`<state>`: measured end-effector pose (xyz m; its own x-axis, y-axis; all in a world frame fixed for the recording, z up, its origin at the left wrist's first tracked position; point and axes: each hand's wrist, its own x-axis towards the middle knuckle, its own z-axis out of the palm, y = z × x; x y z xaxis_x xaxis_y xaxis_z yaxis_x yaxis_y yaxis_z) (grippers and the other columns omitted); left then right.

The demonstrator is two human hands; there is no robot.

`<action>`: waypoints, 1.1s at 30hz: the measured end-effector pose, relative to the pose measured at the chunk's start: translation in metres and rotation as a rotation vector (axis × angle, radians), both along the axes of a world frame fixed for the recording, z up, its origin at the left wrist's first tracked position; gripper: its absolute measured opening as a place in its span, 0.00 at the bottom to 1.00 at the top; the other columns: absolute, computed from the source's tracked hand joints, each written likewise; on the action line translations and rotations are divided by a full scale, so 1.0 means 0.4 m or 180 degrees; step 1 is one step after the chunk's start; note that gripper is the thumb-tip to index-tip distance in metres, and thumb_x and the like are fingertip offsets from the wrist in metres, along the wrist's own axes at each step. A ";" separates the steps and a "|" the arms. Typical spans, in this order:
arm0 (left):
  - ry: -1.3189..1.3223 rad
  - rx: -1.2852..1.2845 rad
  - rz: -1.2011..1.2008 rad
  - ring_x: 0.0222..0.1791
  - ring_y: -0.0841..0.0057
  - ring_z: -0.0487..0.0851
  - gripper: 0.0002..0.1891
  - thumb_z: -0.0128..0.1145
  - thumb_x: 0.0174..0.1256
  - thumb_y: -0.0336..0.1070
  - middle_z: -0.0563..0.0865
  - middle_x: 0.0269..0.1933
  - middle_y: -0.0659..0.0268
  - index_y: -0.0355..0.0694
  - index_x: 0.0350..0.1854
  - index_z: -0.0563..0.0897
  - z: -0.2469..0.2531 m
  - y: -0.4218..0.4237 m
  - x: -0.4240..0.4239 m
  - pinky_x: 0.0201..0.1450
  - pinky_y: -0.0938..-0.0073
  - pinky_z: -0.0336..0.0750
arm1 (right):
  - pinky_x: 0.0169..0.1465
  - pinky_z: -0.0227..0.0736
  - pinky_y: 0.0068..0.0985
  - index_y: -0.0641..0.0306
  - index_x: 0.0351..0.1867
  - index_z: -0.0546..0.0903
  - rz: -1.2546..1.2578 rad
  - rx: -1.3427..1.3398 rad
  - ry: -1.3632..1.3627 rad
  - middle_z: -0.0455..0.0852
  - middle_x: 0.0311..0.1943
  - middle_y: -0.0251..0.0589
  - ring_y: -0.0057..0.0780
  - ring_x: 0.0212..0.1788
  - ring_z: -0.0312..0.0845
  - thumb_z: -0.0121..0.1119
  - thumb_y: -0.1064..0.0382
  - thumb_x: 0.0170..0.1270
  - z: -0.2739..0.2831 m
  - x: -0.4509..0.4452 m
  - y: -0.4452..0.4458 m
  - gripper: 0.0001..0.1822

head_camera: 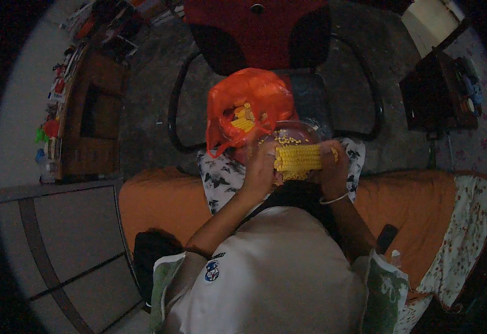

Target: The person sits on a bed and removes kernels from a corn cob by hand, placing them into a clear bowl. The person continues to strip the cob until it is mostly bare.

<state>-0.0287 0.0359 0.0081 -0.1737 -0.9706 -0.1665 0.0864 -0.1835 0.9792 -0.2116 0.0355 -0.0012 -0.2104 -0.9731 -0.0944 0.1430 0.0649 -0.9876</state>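
Observation:
Between my two hands a yellow corn cob (297,158) lies crosswise over my lap. My left hand (263,160) grips its left end, and my right hand (333,160) grips the right end. Rows of kernels cover the upper side; the lower edge looks rough, with kernels gone there. Just beyond it is a bowl (310,131) with loose corn kernels (287,138) in it, partly hidden by the cob and my hands. An orange plastic bag (254,85) stands open beside the bowl, with more corn (243,121) inside.
A red and black chair (260,37) with curved armrests stands in front, under the bag and bowl. I sit on an orange-covered bed (164,196). A dark phone-like object (387,238) lies at right. A wooden cabinet (101,112) is at left, a dark television (427,92) at right.

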 end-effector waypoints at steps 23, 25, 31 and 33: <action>-0.2044 -0.1707 -0.0089 0.27 0.78 0.79 0.07 0.61 0.46 0.26 0.80 0.26 0.67 0.40 0.29 0.79 0.109 -0.032 0.031 0.33 0.77 0.74 | 0.38 0.72 0.25 0.64 0.36 0.76 0.0014 -0.0456 0.1080 0.81 0.31 0.38 0.23 0.33 0.76 0.60 0.50 0.61 0.064 -0.024 -0.005 0.18; -0.1913 -0.1609 -0.0144 0.26 0.79 0.79 0.06 0.62 0.46 0.27 0.80 0.26 0.67 0.40 0.27 0.79 0.108 -0.025 0.026 0.32 0.78 0.73 | 0.38 0.72 0.24 0.64 0.36 0.77 0.0195 -0.0130 0.0639 0.81 0.31 0.37 0.22 0.32 0.75 0.59 0.51 0.62 0.028 -0.041 -0.018 0.17; -0.1409 -0.1164 -0.0278 0.28 0.84 0.78 0.06 0.62 0.45 0.26 0.81 0.26 0.69 0.38 0.26 0.78 0.100 -0.008 0.021 0.33 0.81 0.72 | 0.18 0.54 0.14 0.53 0.29 0.76 0.0563 0.1108 -0.0498 0.72 0.20 0.22 0.12 0.17 0.63 0.56 0.46 0.61 0.053 -0.037 -0.039 0.15; -0.1379 -0.1111 -0.0292 0.29 0.84 0.78 0.08 0.63 0.44 0.26 0.81 0.27 0.69 0.38 0.27 0.78 0.090 -0.008 0.021 0.34 0.81 0.72 | 0.19 0.55 0.13 0.53 0.30 0.75 0.0530 0.1207 -0.0737 0.71 0.21 0.23 0.13 0.17 0.63 0.55 0.45 0.61 0.039 -0.045 -0.045 0.15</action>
